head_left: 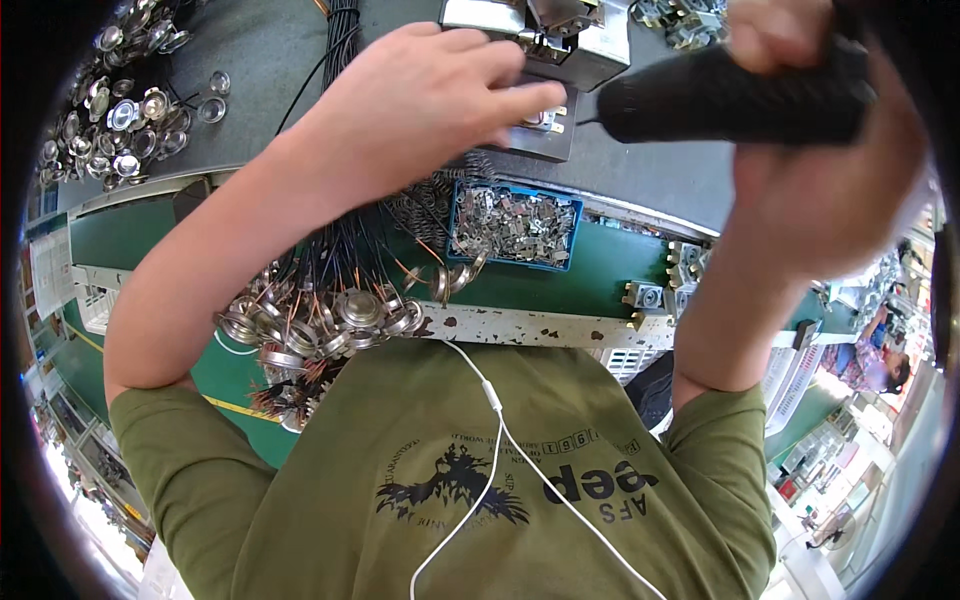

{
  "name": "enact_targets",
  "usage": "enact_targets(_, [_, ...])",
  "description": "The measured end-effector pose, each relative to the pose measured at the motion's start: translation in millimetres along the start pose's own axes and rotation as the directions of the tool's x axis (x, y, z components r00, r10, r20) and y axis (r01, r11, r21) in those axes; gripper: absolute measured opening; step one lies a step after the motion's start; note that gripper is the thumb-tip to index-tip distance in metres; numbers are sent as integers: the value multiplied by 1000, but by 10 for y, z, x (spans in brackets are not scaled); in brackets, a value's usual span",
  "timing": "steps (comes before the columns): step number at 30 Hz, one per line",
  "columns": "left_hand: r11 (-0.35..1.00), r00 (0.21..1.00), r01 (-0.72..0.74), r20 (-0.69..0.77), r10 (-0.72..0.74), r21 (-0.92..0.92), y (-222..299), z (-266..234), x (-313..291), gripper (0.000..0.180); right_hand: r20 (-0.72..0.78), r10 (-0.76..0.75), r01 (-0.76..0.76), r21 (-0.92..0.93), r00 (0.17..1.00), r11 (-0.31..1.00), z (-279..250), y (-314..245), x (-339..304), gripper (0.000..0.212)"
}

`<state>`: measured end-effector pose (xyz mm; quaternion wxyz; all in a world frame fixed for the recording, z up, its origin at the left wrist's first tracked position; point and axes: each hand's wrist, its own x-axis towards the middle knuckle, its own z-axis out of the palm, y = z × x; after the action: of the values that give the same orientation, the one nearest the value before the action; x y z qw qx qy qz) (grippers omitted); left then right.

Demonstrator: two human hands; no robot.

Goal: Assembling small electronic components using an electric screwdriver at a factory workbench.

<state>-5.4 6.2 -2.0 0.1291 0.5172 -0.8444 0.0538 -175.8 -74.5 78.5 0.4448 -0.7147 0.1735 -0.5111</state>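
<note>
My right hand [805,195] grips a black power screwdriver [735,97], held level with its thin bit pointing left. The bit's tip is close to a small metal part with brass-coloured tabs [545,122], which sits at a grey metal block [563,142]. My left hand [430,95] reaches over that block with its fingers bent. Its thumb side lies against or just above the small part. What the left fingers pinch, if anything, is hidden beneath them.
A blue tray [515,225] of small metal clips stands before the block. Round metal-rimmed pieces on black wires [330,320] hang at the front edge. More round pieces [125,120] are heaped far left. Square parts [650,296] lie at right. Another person [880,365] is far right.
</note>
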Motion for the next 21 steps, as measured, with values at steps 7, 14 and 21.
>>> enact_targets(7, [901, 861, -362, 284, 422, -241, 213, 48, -14, 3, -93, -27, 25, -24, 995, 999, -168, -66, 52, 19])
enact_targets(14, [848, 867, -291, 254, 430, -442, 230, 50, 3, 8, -60, -102, 114, 234, 993, 966, -404, 32, 383, 35])
enact_targets(21, [763, 912, -244, 125, 390, -599, 208, 35, 9, 21, -259, -307, 357, 176, 916, 917, -62, 183, 451, 19])
